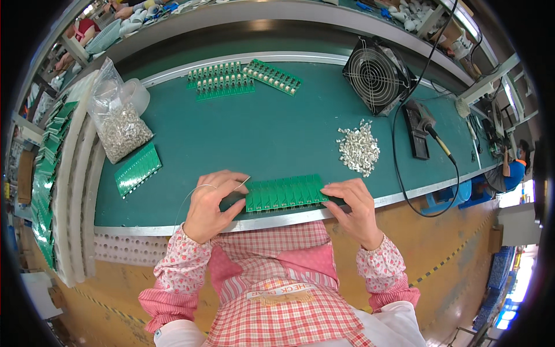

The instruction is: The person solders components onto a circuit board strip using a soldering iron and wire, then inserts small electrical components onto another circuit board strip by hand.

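In front of me, near the front edge of the green-topped bench, lies a long green circuit board [286, 192] with a row of pins along its near side. My right hand [357, 209] grips the board's right end between thumb and fingers. At the left end, my left hand [209, 203] has curled fingers round a thin pale wire that looks like solder wire [245, 181]. The wire's tip sticks out over the board's left corner, and its other end loops down past my wrist. My left thumb lies close to the board; I cannot tell whether it touches.
A heap of small white connectors [358, 148] lies right of the board. Beyond are a black fan [374, 75] and a soldering iron [442, 141] with a looping cable. Populated boards [272, 77] lie at the back. A bag of parts [120, 130] and another board [139, 169] are left.
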Motion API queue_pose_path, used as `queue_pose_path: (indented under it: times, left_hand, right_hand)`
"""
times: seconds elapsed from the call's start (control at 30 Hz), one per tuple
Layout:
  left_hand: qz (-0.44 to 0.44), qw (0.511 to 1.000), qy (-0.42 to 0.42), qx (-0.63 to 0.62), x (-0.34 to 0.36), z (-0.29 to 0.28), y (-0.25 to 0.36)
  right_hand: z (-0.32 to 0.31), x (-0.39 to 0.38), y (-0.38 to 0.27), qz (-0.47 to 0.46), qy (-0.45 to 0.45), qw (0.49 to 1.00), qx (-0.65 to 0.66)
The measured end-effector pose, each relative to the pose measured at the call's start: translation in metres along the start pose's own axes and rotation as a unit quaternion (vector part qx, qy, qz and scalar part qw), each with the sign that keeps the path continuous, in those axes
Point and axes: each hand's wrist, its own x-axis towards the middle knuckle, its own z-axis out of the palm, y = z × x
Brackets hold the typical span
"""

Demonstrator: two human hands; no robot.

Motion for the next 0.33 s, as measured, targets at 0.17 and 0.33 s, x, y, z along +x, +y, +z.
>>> queue_pose_path:
  times: [0.17, 0.33]
  left_hand:
    - [0.031, 0.999, -0.012, 0.035, -0.006, 0.003, 0.004]
    - [0.003, 1.000, -0.016, 0.008, -0.012, 0.002, 0.004]
  right_hand:
    - [0.003, -0.012, -0.003, -0.011, -0.010, 0.999, -0.044]
    - [0.006, -0.024, -0.003, -0.024, -0.011, 0.997, -0.075]
